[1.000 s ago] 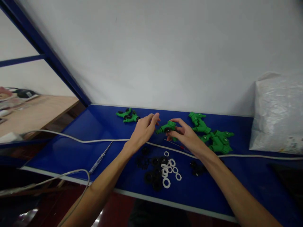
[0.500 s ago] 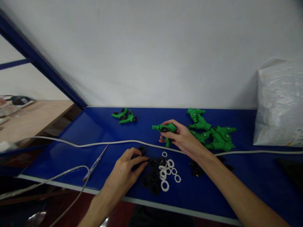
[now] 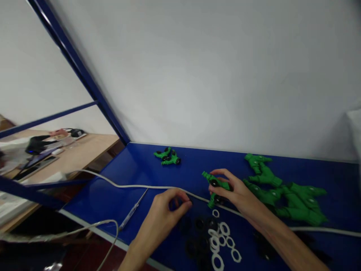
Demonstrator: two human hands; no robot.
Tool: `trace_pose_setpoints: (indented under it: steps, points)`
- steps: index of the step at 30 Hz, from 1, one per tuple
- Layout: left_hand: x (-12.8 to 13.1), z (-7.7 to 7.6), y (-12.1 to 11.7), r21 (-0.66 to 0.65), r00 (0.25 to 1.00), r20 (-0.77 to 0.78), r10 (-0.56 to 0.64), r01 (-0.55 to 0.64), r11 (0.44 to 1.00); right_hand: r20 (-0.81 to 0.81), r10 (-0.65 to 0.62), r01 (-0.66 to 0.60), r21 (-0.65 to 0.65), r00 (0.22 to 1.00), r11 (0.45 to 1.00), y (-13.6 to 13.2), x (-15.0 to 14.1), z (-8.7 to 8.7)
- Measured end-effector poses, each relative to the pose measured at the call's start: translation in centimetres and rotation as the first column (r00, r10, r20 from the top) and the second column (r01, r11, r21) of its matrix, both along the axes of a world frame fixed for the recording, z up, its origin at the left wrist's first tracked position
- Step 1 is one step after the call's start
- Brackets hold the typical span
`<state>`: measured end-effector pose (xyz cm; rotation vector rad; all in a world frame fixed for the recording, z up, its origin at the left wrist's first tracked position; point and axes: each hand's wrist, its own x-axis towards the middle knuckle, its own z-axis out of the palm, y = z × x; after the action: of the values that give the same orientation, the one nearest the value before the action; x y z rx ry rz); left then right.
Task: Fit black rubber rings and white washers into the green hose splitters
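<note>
My right hand (image 3: 237, 190) grips a green Y-shaped hose splitter (image 3: 225, 184) with black valve knobs, its narrow end pointing left. My left hand (image 3: 163, 214) is closed in a pinch left of the splitter, thumb and forefinger together. A dark speck shows at those fingertips, too small to make out. Below and right of the left hand lie several black rings (image 3: 200, 224), partly lost in shadow. Beside them several white rings (image 3: 225, 229) are bunched together, some overlapping.
Green splitters with black knobs (image 3: 170, 159) lie at the back left. More green splitters (image 3: 304, 203) are piled at right, near dark parts (image 3: 265, 244). A white cable (image 3: 135, 186) crosses the blue table (image 3: 135, 162). A screwdriver (image 3: 131, 212) lies at left.
The view has swung left and tilted. My left hand has lifted away from the black rings, its fingers now pinched closer together. My right hand still holds the splitter.
</note>
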<state>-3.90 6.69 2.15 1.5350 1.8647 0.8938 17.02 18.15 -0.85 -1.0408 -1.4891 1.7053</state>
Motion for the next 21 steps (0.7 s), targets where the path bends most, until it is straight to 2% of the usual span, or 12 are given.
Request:
trace_pose_setpoints:
  steps: [3, 6, 9, 11, 14, 17, 19, 21]
  points:
    - [-0.4, 0.6, 3.2, 0.102, 0.986, 0.165, -0.015, -0.002, 0.995, -0.096, 0.035, -0.044, -0.091, 0.995, 0.995, -0.2, -0.1, 0.4]
    - [0.0, 1.1, 7.2, 0.196, 0.947, 0.282, -0.152, 0.098, 0.976, -0.163, 0.032, -0.051, -0.116, 0.986, 0.992, -0.1, -0.1, 0.4]
    - [1.0, 1.0, 10.5, 0.201, 0.884, 0.376, -0.277, 0.213, 0.956, -0.173, 0.044, -0.057, -0.073, 0.984, 0.996, 0.2, 0.0, 0.2]
    - [1.5, 0.7, 11.9, 0.200, 0.869, 0.392, -0.302, 0.240, 0.950, -0.185, 0.031, -0.047, -0.079, 0.982, 0.996, 0.5, -0.1, 0.1]
    - [2.1, 0.2, 12.5, 0.198, 0.842, 0.449, -0.299, 0.232, 0.952, -0.193, 0.006, -0.025, -0.095, 0.981, 0.995, 0.6, -0.3, 0.1]
    - [2.4, -0.2, 12.0, 0.159, 0.749, 0.598, -0.285, 0.238, 0.958, -0.138, -0.031, 0.021, -0.075, 0.990, 0.997, 0.6, -0.1, -0.2]
    - [2.6, -0.5, 11.7, 0.149, 0.725, 0.641, -0.254, 0.207, 0.967, -0.058, -0.050, 0.048, -0.040, 0.997, 0.998, 1.2, 0.6, -1.4]
    - [2.8, -0.9, 11.5, 0.143, 0.739, 0.634, -0.226, 0.175, 0.974, 0.029, -0.061, 0.060, 0.052, 0.998, 0.997, 2.4, 1.5, -3.7]
